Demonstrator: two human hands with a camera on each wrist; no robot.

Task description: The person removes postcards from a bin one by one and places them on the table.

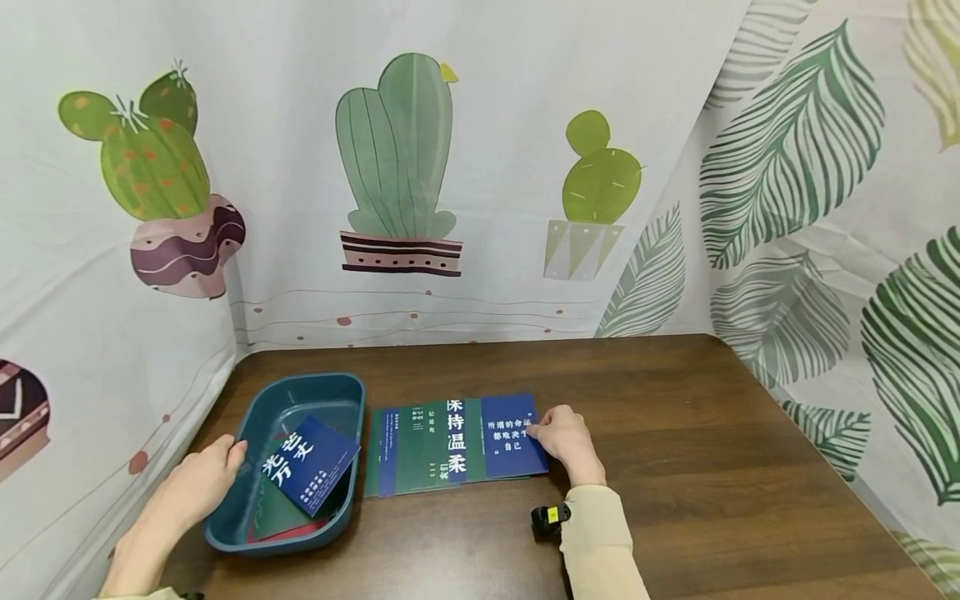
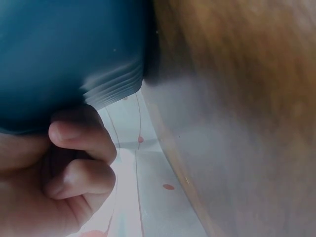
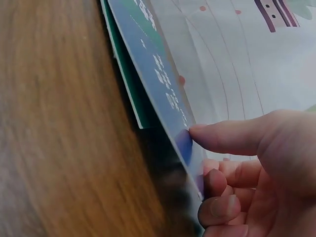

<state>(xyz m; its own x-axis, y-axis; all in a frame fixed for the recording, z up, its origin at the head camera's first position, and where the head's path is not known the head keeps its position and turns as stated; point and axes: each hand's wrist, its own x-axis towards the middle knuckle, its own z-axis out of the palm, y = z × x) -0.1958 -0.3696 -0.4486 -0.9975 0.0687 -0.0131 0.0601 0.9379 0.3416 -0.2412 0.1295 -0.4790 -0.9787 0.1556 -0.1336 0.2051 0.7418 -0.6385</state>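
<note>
A teal plastic basin (image 1: 351, 508) stands at the left of the table, and my left hand (image 1: 202, 475) grips its left rim. In the left wrist view the curled fingers (image 2: 81, 138) show against the basin's outer wall. Inside the basin a blue card (image 1: 318, 467) with white characters lies tilted over a green card (image 1: 273, 508) and something red. To the basin's right, overlapping green and blue cards (image 1: 412, 450) form a row. At its right end my right hand (image 1: 566, 437) pinches the edge of a blue card (image 1: 513, 458), its edge lifted off the green one beneath.
The brown wooden table (image 1: 675, 467) reaches back to a white cloth (image 1: 510, 150) printed with cacti and leaves. A black wrist camera (image 1: 551, 521) sits at the right sleeve.
</note>
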